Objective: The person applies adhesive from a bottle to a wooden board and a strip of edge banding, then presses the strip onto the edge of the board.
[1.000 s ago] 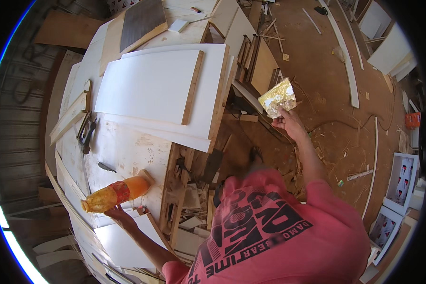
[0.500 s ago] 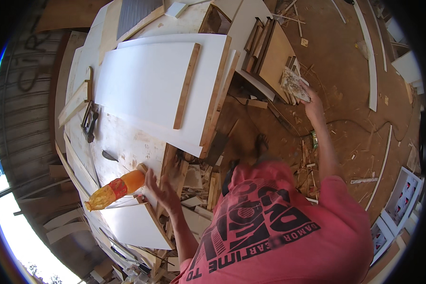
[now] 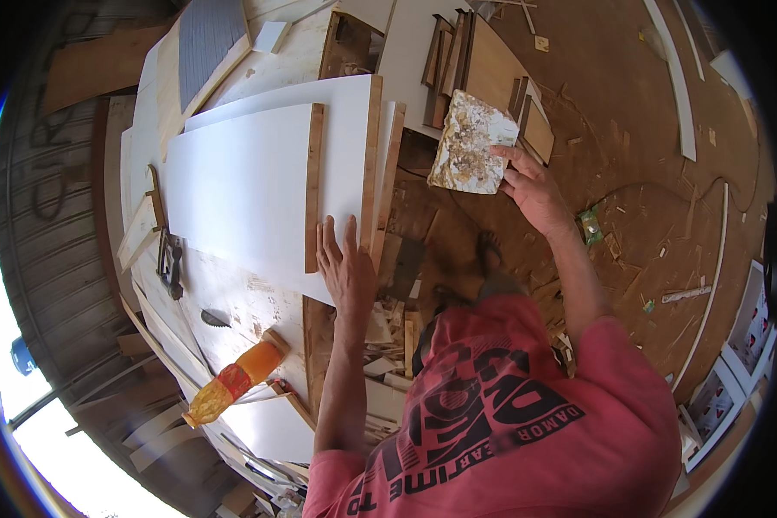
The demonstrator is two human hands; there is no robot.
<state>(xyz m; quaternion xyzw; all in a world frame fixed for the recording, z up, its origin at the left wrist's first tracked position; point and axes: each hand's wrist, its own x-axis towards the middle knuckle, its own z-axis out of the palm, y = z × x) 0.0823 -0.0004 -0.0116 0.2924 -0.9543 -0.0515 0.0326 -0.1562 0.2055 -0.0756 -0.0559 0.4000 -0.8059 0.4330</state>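
Left hand (image 3: 348, 269) reached three panels (image 3: 237, 181); right hand (image 3: 537, 195) holds one slab (image 3: 470, 141).

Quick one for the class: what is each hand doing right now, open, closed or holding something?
Left hand: open, fingers extended over the stacked white panels.
Right hand: closed, holding a stained white slab by its edge.

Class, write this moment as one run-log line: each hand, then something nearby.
left hand: spread, at edge of white panels | right hand: holding stained slab | nearby: orange bottle
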